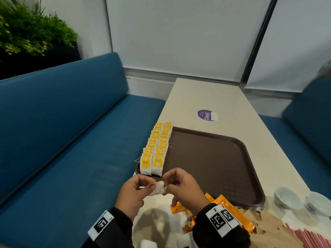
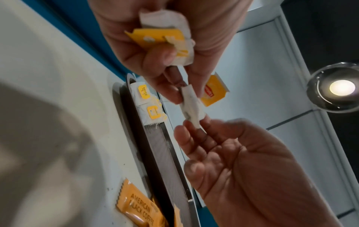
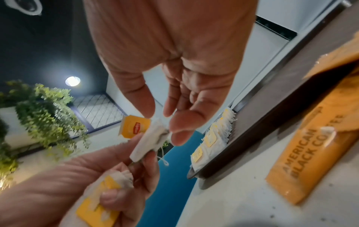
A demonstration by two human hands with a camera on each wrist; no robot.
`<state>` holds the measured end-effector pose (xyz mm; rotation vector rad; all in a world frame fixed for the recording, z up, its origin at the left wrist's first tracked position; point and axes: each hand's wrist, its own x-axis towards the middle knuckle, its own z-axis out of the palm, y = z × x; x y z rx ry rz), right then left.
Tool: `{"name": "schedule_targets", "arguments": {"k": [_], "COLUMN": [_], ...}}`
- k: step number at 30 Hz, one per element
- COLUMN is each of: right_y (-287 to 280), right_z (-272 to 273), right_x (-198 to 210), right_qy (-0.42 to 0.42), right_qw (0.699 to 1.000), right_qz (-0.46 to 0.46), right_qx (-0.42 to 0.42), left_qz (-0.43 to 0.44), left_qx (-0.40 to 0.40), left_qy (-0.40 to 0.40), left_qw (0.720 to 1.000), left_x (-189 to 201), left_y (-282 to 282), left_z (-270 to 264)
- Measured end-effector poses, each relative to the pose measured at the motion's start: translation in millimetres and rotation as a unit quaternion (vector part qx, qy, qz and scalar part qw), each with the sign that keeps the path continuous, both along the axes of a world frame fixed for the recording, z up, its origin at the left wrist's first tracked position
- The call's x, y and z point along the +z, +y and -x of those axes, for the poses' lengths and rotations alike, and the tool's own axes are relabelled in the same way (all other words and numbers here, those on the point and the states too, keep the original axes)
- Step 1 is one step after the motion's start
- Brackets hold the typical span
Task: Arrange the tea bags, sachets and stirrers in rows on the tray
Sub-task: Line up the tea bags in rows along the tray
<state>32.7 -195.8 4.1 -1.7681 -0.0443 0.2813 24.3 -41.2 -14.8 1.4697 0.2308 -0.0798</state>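
Both hands meet just in front of the brown tray's near left corner. Between them is a white tea bag with a yellow tag. My left hand pinches one end of it and also grips spare tea bags in its curled palm. The thumb and fingertips of my right hand pinch the other end. Two rows of tea bags with yellow tags run along the tray's left edge.
Orange coffee sachets, wooden stirrers and red stirrers lie on the white table near the tray's front right. Two small bowls stand at the right. A blue bench runs along the table's left side.
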Motion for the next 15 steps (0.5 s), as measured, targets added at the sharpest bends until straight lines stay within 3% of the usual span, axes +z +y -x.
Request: {"name": "schedule_targets", "arguments": {"k": [4, 10, 15], "right_y": [-0.3, 4.6, 9.1], "right_z": [0.9, -0.1, -0.7], "right_x": [9.5, 14.7, 16.4], "right_qy": [0.044, 0.015, 0.057], "right_qw": [0.998, 0.999, 0.996], "right_qz": [-0.037, 0.039, 0.062], "right_qx": [-0.005, 0.003, 0.016], "left_qz": [-0.028, -0.096, -0.1], "left_qx": [0.005, 0.008, 0.013], "left_qy": [-0.052, -0.093, -0.098], "left_qw": [0.998, 0.991, 0.99], "left_x": [8.1, 3.7, 1.2], "left_y": [-4.0, -3.2, -1.5], "left_z": [1.7, 0.1, 0.6]}}
